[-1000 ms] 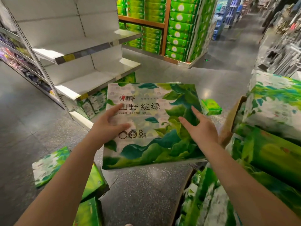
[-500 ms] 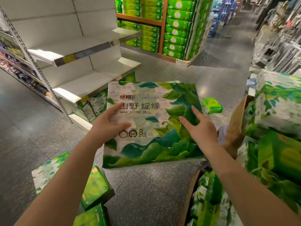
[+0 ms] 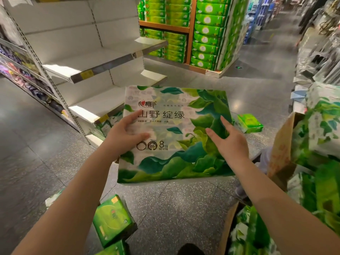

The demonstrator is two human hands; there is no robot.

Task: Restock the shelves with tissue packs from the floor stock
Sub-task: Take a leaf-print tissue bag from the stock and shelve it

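Note:
I hold a large tissue pack (image 3: 176, 107), white with green leaf print, flat in front of me above the floor. My left hand (image 3: 125, 137) grips its left side, thumb on top. My right hand (image 3: 230, 142) rests on its right part, fingers spread over the wrap. The white shelf unit (image 3: 103, 61) stands ahead on the left with two bare boards; a few leaf-print packs (image 3: 108, 124) sit on its lowest level. A green tissue pack (image 3: 112, 219) lies on the floor by my left forearm, and another green pack (image 3: 250, 123) lies beyond the held one.
Cardboard boxes (image 3: 279, 150) full of leaf-print and green packs stand at my right. A tall display of green packs (image 3: 204, 34) stands across the aisle. Grey speckled floor runs between them. Stocked shelves (image 3: 24, 76) line the far left.
I have come a little closer to the shelf unit with the pack held the same way. The floor packs have slid lower in view.

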